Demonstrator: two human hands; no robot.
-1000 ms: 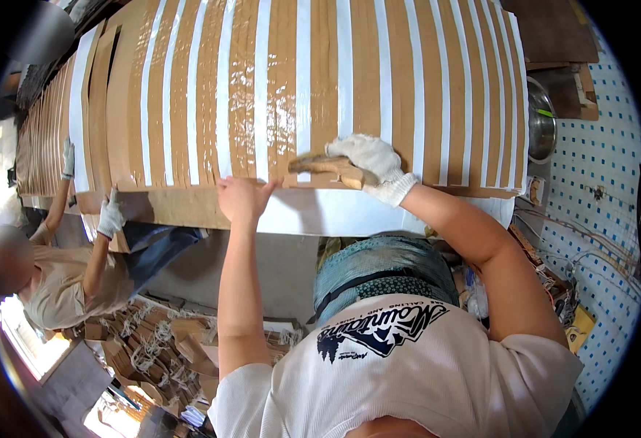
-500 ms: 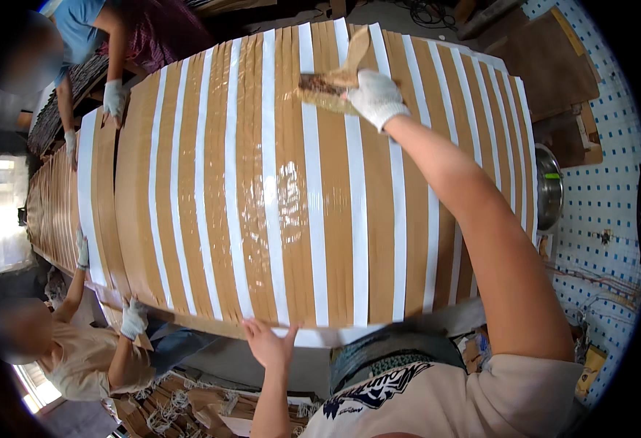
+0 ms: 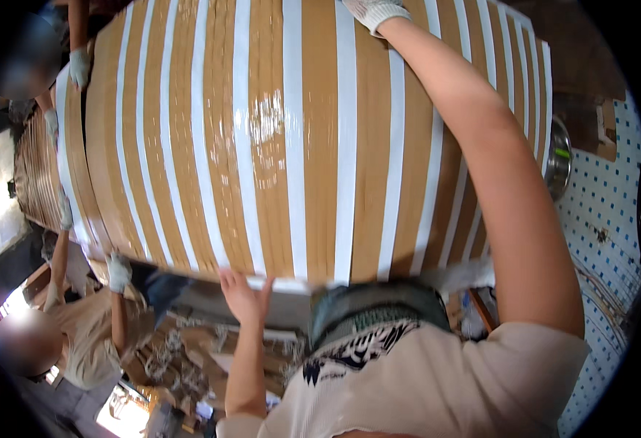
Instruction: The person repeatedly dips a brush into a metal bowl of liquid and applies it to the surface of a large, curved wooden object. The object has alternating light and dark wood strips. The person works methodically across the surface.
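A broad spread of overlapped brown paper sheets with white strips between them fills the surface before me. Wet, glossy streaks shine left of its middle. My left hand is bare, fingers apart, and touches the near edge of the sheets. My right arm reaches across to the far side. My right hand, in a white knit glove, is cut off by the top of the picture. Its fingers are out of sight, as is the wooden-handled brush it gripped half a second ago.
A shiny metal bowl stands beyond the right edge. At the left, co-workers' gloved hands rest along the sheets, one glove by the near corner. Brown scraps and string lie in a heap below. A blue-dotted surface is at right.
The view has tilted, so the sheets sit higher in the picture. My right hand has gone up to the top edge and the brush has left view. My left hand stays at the near edge.
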